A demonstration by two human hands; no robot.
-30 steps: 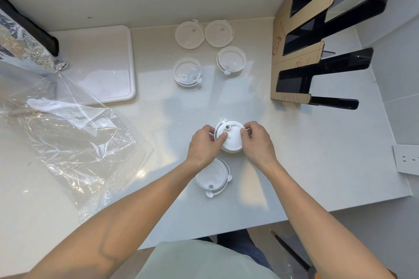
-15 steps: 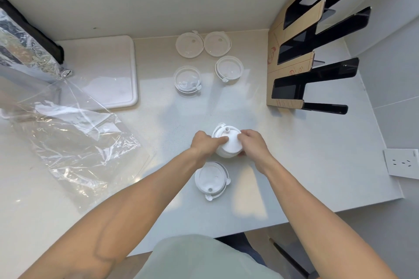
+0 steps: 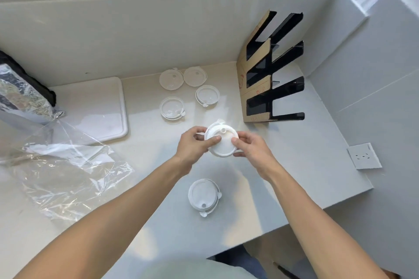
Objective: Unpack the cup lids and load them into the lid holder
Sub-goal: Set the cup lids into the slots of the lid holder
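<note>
Smooth white plastic, round and thin: a small stack of cup lids (image 3: 221,141) sits pinched between my left hand (image 3: 196,142) and right hand (image 3: 251,147), above the pale counter (image 3: 294,165). Both thumbs press its flat top, fingers curled around the rim, forearms angled inward. Another lid stack (image 3: 204,196) lies nearer me. The black slotted lid holder (image 3: 272,75) stands upright, far right. Crinkled clear wrap (image 3: 65,170) lies left.
</note>
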